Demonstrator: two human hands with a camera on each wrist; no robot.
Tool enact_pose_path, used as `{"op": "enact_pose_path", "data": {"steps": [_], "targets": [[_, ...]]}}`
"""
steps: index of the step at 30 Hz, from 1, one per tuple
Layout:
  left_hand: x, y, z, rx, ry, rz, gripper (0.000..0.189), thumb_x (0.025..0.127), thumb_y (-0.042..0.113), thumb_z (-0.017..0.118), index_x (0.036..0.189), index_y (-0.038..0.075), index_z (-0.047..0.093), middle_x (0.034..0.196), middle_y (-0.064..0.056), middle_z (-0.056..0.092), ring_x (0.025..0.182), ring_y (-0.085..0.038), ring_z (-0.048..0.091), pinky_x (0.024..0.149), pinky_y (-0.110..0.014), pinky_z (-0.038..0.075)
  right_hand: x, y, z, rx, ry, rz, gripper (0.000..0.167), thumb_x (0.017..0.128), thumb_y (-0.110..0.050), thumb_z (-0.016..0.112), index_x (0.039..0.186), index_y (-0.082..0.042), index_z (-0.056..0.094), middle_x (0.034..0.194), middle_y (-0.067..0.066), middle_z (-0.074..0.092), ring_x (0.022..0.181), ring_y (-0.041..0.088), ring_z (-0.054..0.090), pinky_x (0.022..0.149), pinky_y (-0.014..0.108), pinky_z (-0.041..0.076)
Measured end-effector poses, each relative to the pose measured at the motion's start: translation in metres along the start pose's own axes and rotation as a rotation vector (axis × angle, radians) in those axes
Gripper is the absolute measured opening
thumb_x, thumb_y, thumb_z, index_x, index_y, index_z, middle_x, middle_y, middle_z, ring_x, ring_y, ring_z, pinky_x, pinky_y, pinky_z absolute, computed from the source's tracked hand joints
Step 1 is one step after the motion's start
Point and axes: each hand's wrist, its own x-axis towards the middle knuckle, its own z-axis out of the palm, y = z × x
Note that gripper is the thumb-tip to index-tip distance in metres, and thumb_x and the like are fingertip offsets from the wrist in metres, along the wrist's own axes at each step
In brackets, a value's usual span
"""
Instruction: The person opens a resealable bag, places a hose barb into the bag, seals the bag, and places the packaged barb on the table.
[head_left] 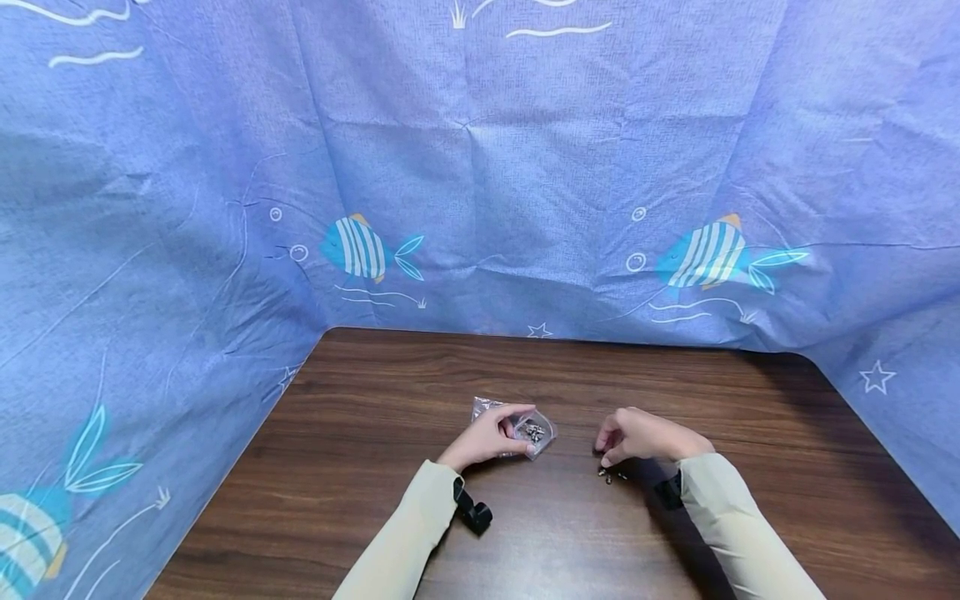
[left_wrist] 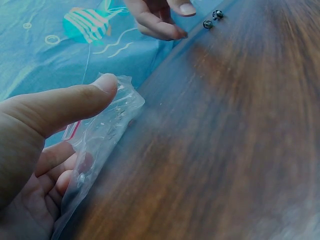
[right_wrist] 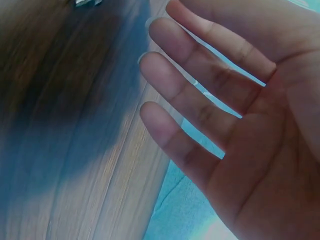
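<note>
Pinched between the thumb and fingers of my left hand [head_left: 487, 435] is a clear zip bag [left_wrist: 112, 117] with a red strip. Small shiny metal pieces [head_left: 534, 432] lie inside it; their exact kind is too small to tell. My right hand [head_left: 647, 435] hovers palm down over the table to the right of the bag. Its fingers are loosely bent and apart, with nothing visible between them in the left wrist view. A few loose small metal pieces [head_left: 609, 478] lie on the table just below its fingertips. The right wrist view shows the spread fingers [right_wrist: 172, 82] and bare palm.
The dark wood-grain table [head_left: 360, 500] extends around both hands. Blue cloth with a fish print [head_left: 465, 183] hangs behind its far edge and along the sides. A black wrist camera mount [head_left: 474, 510] sits at the left wrist, close above the tabletop.
</note>
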Motion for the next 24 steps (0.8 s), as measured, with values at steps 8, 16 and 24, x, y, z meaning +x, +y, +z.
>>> {"op": "enact_pose_path", "data": {"steps": [8,16,24], "targets": [[-0.001,0.005,0.001,0.014,0.006,-0.003,0.062,0.079,0.014,0.079,0.136,0.010,0.054,0.074,-0.004,0.053,0.066,-0.009,0.046,0.056,-0.017,0.037,-0.009,0.004,0.001,-0.026,-0.028,0.051,0.022,0.070,-0.022,0.083,0.082,-0.013,0.067,0.071,-0.012,0.060,0.063,-0.001,0.051,0.060,0.020,0.044],[-0.014,0.040,-0.009,-0.006,-0.014,0.019,0.059,0.080,0.007,0.076,0.134,-0.002,0.053,0.076,-0.012,0.055,0.067,-0.015,0.048,0.057,-0.016,0.038,-0.015,0.004,0.003,-0.016,-0.063,0.088,0.025,0.066,-0.020,0.085,0.076,-0.013,0.063,0.068,-0.011,0.055,0.062,0.001,0.048,0.058,0.020,0.041],[-0.006,0.017,-0.003,0.000,0.000,0.019,0.061,0.079,0.014,0.079,0.135,0.006,0.055,0.075,-0.006,0.056,0.066,-0.010,0.048,0.058,-0.017,0.040,-0.017,0.005,0.005,-0.029,-0.070,0.059,0.019,0.067,-0.014,0.082,0.070,-0.016,0.063,0.063,-0.014,0.052,0.058,-0.001,0.045,0.055,0.019,0.038]]}}
